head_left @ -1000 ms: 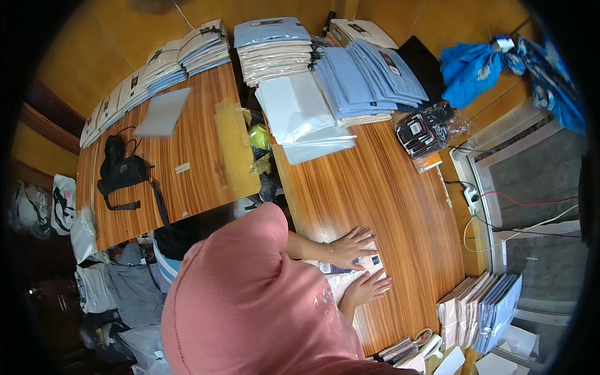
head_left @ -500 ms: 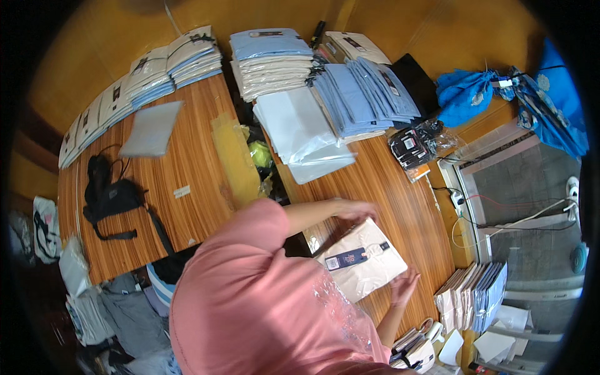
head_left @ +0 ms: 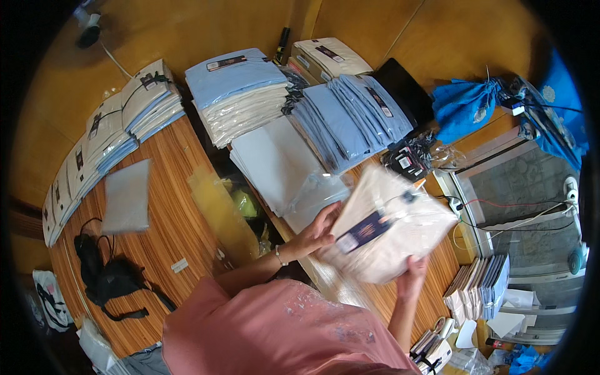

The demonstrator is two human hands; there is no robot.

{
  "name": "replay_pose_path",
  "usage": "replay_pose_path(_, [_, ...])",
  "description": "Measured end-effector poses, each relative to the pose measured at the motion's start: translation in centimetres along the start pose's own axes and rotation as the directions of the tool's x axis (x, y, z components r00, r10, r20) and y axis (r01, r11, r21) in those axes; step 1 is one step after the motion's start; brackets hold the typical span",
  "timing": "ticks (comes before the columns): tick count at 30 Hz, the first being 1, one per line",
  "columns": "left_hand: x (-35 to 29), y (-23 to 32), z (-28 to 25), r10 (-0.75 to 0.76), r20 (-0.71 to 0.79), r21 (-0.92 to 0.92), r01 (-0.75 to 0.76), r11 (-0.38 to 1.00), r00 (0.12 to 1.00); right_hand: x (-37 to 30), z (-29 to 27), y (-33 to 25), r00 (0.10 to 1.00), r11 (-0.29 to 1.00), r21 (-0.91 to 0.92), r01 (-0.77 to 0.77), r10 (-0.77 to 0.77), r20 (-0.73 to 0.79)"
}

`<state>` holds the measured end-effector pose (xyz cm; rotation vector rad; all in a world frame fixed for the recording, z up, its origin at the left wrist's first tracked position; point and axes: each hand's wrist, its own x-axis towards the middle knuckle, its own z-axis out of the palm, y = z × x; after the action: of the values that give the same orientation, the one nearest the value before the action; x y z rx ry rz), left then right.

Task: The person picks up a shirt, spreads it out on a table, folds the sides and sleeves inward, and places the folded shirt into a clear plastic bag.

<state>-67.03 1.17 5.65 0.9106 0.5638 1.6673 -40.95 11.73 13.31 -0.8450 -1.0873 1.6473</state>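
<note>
A cream folded shirt in clear plastic wrap (head_left: 387, 231) is held above the wooden counter (head_left: 187, 231), right of centre, clamped between left hand (head_left: 315, 231) and right hand (head_left: 411, 275); stacking seems next, calling for level placement.

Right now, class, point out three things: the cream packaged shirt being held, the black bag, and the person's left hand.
cream packaged shirt (head_left: 400, 234), head view, middle of its wrapped front.
black bag (head_left: 112, 281), head view, its main body.
left hand (head_left: 319, 228), head view, back of hand.
</note>
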Motion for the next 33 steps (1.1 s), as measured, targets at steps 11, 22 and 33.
replay_pose_path(11, [15.4, 7.1, -3.1, 0.276, 0.005, 0.240, -0.270, 0.933, 0.961, 12.8, 11.6, -12.3, 0.961, 0.854, -0.441, 0.277, -0.244, 0.131])
replay_pose_path(22, [42.6, 13.0, -19.1, 0.783, -0.398, 0.798, -0.240, 0.553, 0.478, 13.2, 10.2, -7.7, 0.955, 0.467, -0.834, 0.294, -0.104, 0.278])
replay_pose_path(33, [45.6, 13.1, -32.2, -0.138, -0.529, 0.649, 0.504, 0.570, 0.837, -9.6, -6.0, 1.6, 0.908, 0.457, -0.784, -0.420, 0.197, -0.371])
